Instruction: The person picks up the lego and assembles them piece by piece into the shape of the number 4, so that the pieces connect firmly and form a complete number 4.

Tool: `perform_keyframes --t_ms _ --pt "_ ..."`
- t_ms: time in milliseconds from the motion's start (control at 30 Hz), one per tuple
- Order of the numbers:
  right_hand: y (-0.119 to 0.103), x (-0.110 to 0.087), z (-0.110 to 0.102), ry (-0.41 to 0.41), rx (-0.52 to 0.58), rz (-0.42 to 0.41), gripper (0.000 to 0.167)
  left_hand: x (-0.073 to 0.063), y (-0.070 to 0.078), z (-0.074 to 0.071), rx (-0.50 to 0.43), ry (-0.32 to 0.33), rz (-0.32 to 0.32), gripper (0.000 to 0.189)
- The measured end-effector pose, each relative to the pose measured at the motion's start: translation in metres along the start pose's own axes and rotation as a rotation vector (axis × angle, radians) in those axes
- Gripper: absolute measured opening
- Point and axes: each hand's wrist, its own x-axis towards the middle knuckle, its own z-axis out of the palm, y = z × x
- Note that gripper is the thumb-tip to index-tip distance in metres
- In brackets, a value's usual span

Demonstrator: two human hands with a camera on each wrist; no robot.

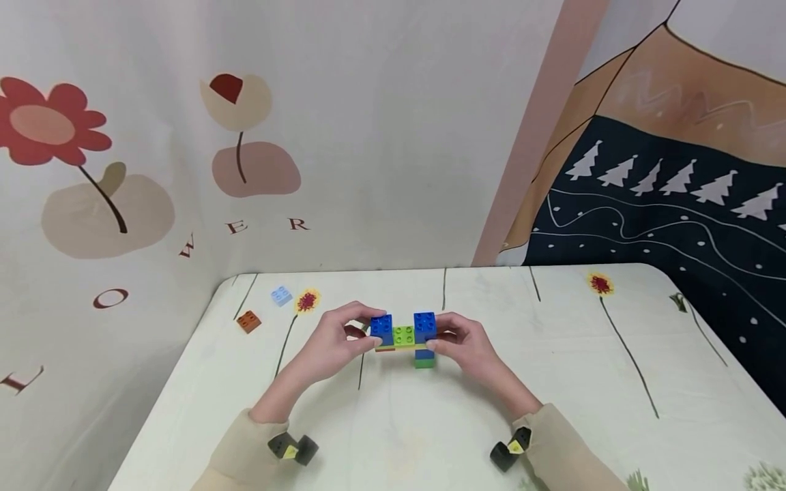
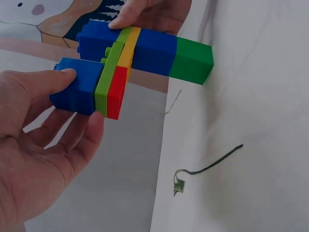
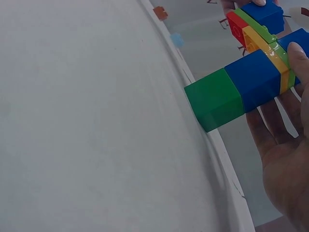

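Note:
Both hands hold one joined toy brick build between them over the middle of the table. My left hand (image 1: 338, 341) pinches the blue brick (image 2: 79, 84) on the left end, thumb on one face and fingers on the other. At the other end my right hand (image 1: 463, 341) grips the second blue brick (image 1: 425, 326). A flat lime green brick (image 1: 403, 335) joins the two blue ones. Beneath it lie a thin red brick (image 2: 116, 92) and a thin yellow brick (image 2: 129, 50). Under the right end a blue brick (image 3: 253, 77) and a green brick (image 3: 215, 99) form a leg.
An orange-brown brick (image 1: 249, 322) and a light blue brick (image 1: 281, 295) lie at the back left of the table. The white cloth (image 1: 393, 429) has printed flowers. A patterned curtain (image 1: 393, 136) hangs behind the table's far edge.

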Motion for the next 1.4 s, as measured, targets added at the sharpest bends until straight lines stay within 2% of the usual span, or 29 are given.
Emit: perform_keyframes --t_ms 233,433,533,667,767,900,1167,1400 --pt "-0.001 0.0 -0.001 0.005 0.002 -0.008 0.036 0.001 0.002 0.0 0.028 -0.006 0.014 0.037" --pt "0.0 0.0 -0.002 0.003 0.002 -0.016 0.036 0.001 0.001 0.002 0.012 0.005 0.015 0.037" --pt "0.001 0.0 -0.001 -0.002 0.001 -0.018 0.036 -0.002 -0.001 0.005 -0.044 0.018 -0.01 0.038" --pt "0.002 0.001 -0.001 -0.004 0.004 -0.019 0.036 -0.005 -0.006 0.008 -0.165 0.027 -0.046 0.037" --pt "0.002 0.001 -0.001 -0.004 0.008 -0.018 0.036 -0.005 -0.009 0.011 -0.254 0.023 -0.052 0.037" --pt "0.002 0.001 -0.001 -0.003 0.009 -0.017 0.037 -0.005 -0.011 0.014 -0.312 0.04 -0.052 0.038" --pt "0.002 0.001 -0.001 0.001 0.004 -0.007 0.037 -0.003 -0.011 0.017 -0.308 0.091 -0.076 0.036" --pt "0.003 0.002 -0.001 0.003 -0.002 0.004 0.037 0.0 -0.01 0.016 -0.307 0.089 -0.06 0.033"
